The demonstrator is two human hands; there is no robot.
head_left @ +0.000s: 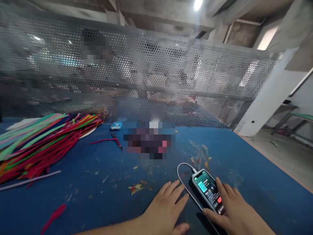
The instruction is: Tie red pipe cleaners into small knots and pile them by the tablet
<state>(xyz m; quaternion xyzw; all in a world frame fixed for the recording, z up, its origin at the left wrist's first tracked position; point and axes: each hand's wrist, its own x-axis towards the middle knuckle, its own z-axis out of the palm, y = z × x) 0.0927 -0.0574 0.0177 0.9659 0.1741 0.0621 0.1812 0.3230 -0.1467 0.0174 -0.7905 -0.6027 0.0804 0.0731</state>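
Blue table (pixel 97 199) beneath palm-down hands (pixel 166 205)

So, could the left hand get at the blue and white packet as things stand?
Probably, with a forward reach: the left hand lies open, and the low dark tool near the packet looks easy to clear.

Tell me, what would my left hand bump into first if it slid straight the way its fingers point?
The thin white cable, curving right by your left hand's fingertips, looks first. They might already touch it; the picture doesn't make that clear.
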